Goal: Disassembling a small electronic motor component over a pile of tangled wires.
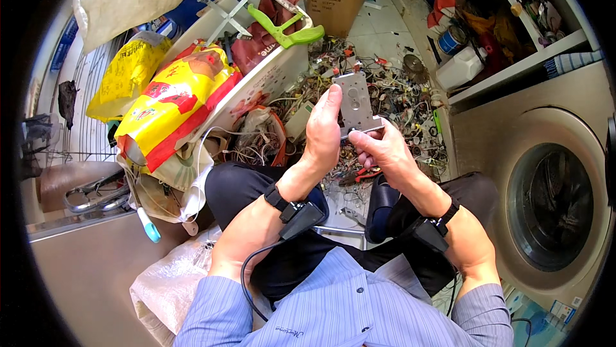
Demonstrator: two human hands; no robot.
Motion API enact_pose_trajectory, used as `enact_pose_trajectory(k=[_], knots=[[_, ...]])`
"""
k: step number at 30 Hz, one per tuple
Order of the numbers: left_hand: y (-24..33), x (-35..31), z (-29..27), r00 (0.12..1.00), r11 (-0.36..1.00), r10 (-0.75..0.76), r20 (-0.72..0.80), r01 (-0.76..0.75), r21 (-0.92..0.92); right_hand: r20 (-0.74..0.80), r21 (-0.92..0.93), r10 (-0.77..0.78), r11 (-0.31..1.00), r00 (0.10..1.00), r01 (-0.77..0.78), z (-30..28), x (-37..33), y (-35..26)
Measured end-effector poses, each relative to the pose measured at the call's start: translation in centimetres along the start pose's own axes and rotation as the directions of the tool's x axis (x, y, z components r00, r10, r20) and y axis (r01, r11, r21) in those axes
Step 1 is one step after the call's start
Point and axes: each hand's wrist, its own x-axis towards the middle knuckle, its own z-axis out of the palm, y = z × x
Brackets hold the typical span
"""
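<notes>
A flat grey metal plate (357, 100) with holes and round marks, perhaps part of a device casing, is held up in front of me between both hands. My left hand (325, 130) grips its left edge, the thumb pointing up along it. My right hand (385, 148) pinches the lower right corner, where a bent metal lip sticks out. The fingers behind the plate are hidden. Beneath my hands, close to my shoes, lies a red-handled tool (360, 175), partly covered by my right hand.
Loose wires and small electronic scraps (410, 110) cover the floor ahead. To the left stands a white bin (282, 68) with a green-handled saw (285, 31) and a yellow-red bag (179, 100). A washing machine (494, 135) is on the right, a cardboard box (333, 0) at the back.
</notes>
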Motion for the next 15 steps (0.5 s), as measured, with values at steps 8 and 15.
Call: enact_pose_trajectory(k=[8,15], knots=[[-0.08,-0.04,0.26,0.999,1.000,-0.017,0.033,0.017,-0.008,-0.056,-0.072,-0.044,0.997,0.997,0.040,0.64,-0.25,-0.04],[-0.07,-0.02,0.12,1.000,1.000,-0.024,0.008,0.025,-0.014,-0.004,-0.069,-0.096,0.993,0.995,0.096,0.65,-0.27,0.15]])
